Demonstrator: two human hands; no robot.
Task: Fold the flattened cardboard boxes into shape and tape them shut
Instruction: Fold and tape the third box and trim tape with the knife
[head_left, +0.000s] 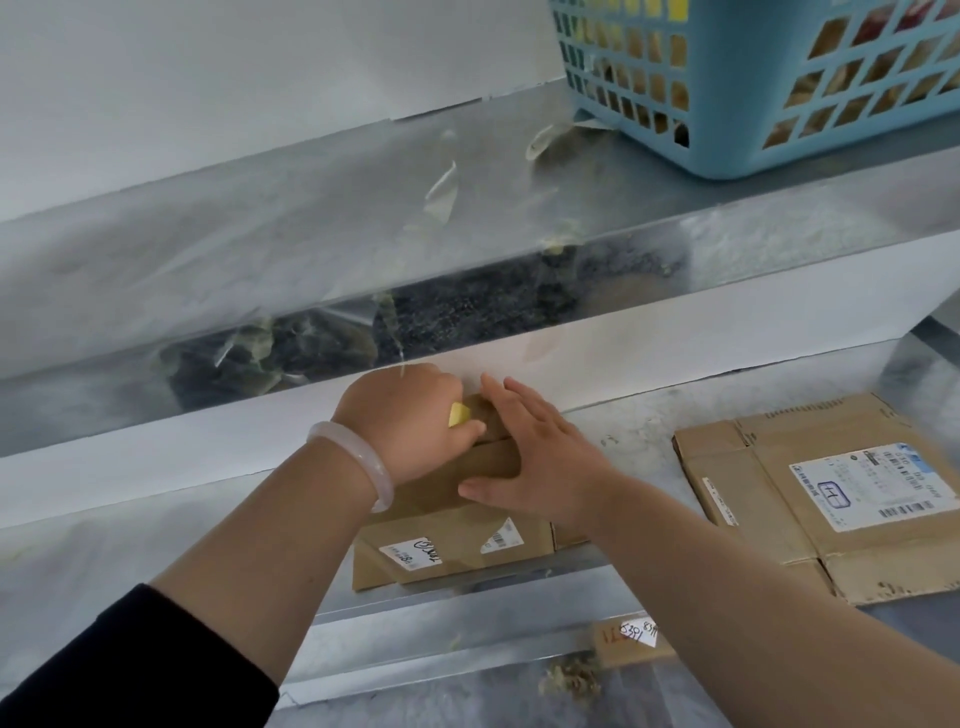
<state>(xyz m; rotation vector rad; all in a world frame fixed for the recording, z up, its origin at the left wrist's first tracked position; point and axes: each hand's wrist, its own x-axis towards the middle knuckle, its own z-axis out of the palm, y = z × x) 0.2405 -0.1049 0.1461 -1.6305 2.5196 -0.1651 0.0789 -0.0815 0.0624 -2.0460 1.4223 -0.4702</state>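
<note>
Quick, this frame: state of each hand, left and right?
Left hand: closed, gripping a small yellow object on top of the box.
Right hand: open, fingers straight, pressing flat on the box top.

Two cardboard boxes — folded box (447, 540), flattened box (769, 499) right of it — perhaps a third box (618, 642) below; one basket (727, 104), one yellow object (460, 414).
</note>
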